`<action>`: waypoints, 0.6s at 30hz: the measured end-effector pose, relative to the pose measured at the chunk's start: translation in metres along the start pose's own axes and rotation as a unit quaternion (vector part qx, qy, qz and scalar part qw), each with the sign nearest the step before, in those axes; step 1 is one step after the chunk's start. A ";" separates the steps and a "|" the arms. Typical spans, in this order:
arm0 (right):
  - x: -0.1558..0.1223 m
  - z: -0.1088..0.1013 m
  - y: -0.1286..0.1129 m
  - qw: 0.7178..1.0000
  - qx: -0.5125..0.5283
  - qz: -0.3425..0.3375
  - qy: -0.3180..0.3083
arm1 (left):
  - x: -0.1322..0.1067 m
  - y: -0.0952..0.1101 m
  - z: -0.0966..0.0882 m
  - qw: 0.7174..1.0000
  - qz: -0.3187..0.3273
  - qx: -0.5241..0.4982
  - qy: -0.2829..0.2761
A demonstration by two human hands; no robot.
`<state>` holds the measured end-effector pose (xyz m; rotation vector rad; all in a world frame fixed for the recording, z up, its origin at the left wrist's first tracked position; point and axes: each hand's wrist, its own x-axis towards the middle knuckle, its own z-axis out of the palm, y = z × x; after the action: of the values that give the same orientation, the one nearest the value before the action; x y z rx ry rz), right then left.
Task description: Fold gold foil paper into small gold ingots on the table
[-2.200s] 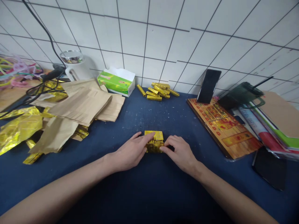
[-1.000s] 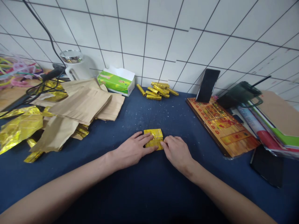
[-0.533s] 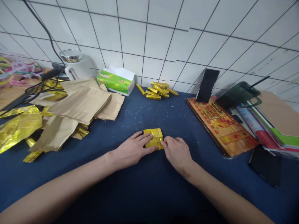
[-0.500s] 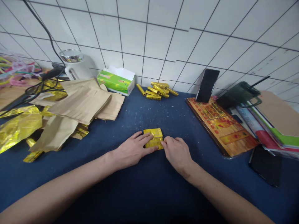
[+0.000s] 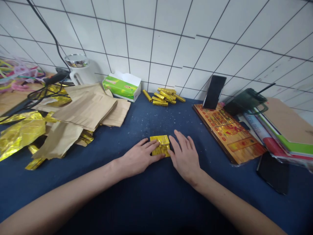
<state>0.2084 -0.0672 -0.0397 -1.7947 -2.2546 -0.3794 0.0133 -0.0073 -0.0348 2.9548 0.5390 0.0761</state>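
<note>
A small folded piece of gold foil paper lies flat on the dark blue tabletop. My left hand rests on its left part, fingers stretched out and pressing it down, which hides some of the foil. At the foil's right edge is my right hand, with its fingers spread and nothing held in them; its thumb is close to the edge, and I cannot tell whether it touches. Farther back, by the wall, lies a pile of rolled gold foil tubes.
At the left are brown paper sheets, gold foil sheets and a black cable. A tissue box and white mug stand behind. At right, a phone leans above an orange-red printed stack, near a dark cup.
My right hand's fingers have opened from a pinch at the foil's right edge and now spread upward. My left hand stays on the foil. The camera view has shifted slightly.
</note>
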 end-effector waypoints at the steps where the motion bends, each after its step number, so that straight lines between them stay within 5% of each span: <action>1: 0.000 -0.001 0.001 1.000 -0.005 -0.017 0.008 | 0.000 0.000 0.000 1.000 -0.001 0.001 0.000; 6: 0.000 0.005 0.008 0.992 0.010 -0.117 -0.054 | 0.000 0.000 -0.002 1.000 -0.004 0.003 -0.007; 18: -0.005 0.007 0.007 0.990 0.015 -0.108 -0.089 | -0.001 0.000 0.002 1.000 -0.008 0.014 0.007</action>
<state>0.2162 -0.0676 -0.0472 -1.6317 -2.5743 -0.2291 0.0120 -0.0077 -0.0370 2.9788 0.5702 0.0887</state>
